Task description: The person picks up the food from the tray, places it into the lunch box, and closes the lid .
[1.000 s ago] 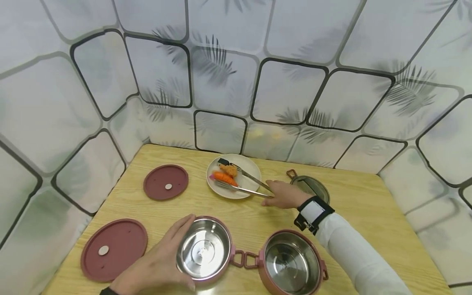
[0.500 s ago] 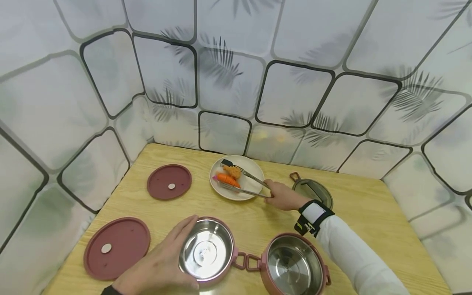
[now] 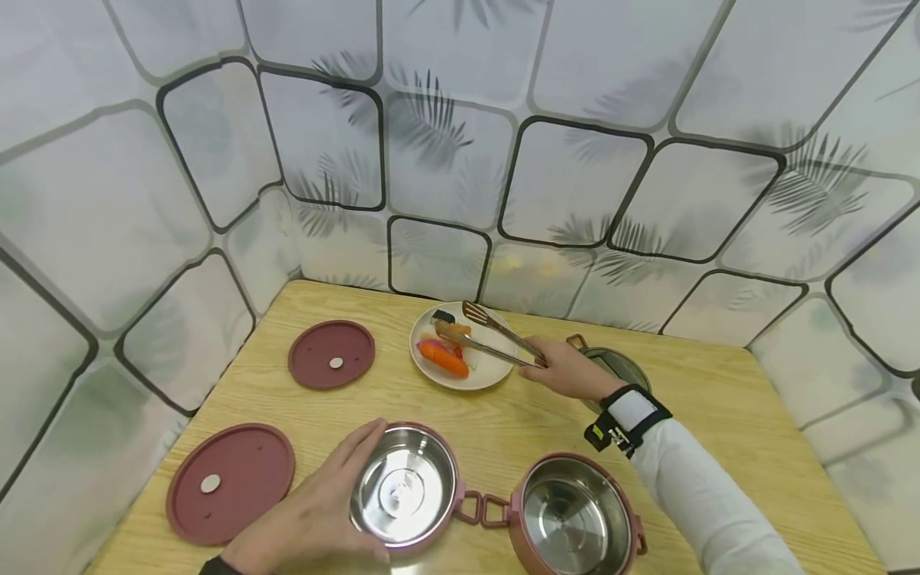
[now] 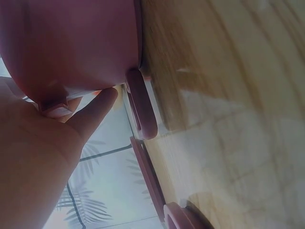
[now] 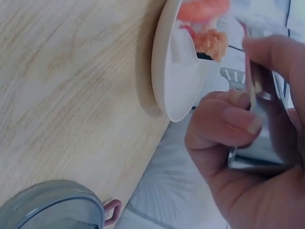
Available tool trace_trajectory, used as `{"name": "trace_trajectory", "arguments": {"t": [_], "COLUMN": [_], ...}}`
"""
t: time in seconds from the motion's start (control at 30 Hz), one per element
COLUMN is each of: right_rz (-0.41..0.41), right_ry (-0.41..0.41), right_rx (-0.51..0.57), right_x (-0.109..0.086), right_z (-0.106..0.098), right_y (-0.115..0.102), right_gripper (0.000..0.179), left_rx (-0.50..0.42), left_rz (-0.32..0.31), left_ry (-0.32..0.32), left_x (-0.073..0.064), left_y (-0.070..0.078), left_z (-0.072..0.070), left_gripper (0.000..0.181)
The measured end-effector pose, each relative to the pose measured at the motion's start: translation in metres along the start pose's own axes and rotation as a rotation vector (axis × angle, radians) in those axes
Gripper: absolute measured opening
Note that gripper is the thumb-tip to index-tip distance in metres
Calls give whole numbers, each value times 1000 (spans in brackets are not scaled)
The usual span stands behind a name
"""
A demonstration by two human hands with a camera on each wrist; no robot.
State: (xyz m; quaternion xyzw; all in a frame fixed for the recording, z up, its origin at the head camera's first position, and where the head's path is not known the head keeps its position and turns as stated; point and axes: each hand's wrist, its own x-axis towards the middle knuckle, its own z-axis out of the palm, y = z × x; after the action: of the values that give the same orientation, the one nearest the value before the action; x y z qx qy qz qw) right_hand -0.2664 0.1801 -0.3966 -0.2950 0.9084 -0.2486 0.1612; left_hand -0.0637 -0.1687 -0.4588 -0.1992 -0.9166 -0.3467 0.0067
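My right hand (image 3: 568,367) grips metal tongs (image 3: 496,351) over the cream plate (image 3: 494,371). Their slotted ends stand apart, one overlapping the fried orange piece in the head view. On the plate lie a carrot-like orange piece (image 3: 443,359), the crumbly fried piece (image 5: 212,44) and a small black piece (image 3: 442,316). With thumb in front and fingers at the far side, my left hand (image 3: 316,499) holds the left side of a pink pot (image 4: 76,43) with a shiny steel inside. The left wrist view shows its fingers by the pot's side handle.
A second, deeper pink pot (image 3: 528,543) stands to the right, its handle close to the first pot's. Two dark red lids, a small one (image 3: 323,343) and a larger one (image 3: 244,479), lie on the left. Behind my right wrist lies a glass lid (image 3: 625,367) with a loop handle.
The tongs have lifted off the carrot-like piece and shifted, with their slotted faces turned. My right hand has moved slightly right and up. My left hand stays on the pot.
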Motion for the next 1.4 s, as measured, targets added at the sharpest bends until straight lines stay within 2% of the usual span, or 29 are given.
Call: {"name": "trace_trajectory", "arguments": {"t": [0.07, 0.17, 0.37, 0.67, 1.13, 1.27, 1.4], "right_rz": [2, -14, -50, -121, -131, -143, -181], "right_ry": [16, -4, 1, 45, 116, 96, -4], "right_rx": [-28, -69, -100, -160, -93, -67, -22], "right_x": [-2, -2, -1, -1, -22, -35, -50], "right_z": [-2, -2, 1, 5, -8, -13, -16], "right_y": [2, 6, 5, 7, 0, -8, -15], "right_gripper": [60, 59, 54, 44, 47, 49, 47], "left_rx": [-2, 12, 7, 29, 13, 13, 14], "left_rz": [2, 9, -25, 19, -18, -23, -28], "left_ry": [0, 7, -30, 8, 11, 8, 6], "left_x": [0, 0, -1, 0, 1, 2, 1], "left_y": [0, 0, 1, -1, 0, 0, -1], "left_z": [0, 0, -1, 0, -1, -1, 0], "left_gripper": [134, 135, 133, 132, 133, 134, 135]}}
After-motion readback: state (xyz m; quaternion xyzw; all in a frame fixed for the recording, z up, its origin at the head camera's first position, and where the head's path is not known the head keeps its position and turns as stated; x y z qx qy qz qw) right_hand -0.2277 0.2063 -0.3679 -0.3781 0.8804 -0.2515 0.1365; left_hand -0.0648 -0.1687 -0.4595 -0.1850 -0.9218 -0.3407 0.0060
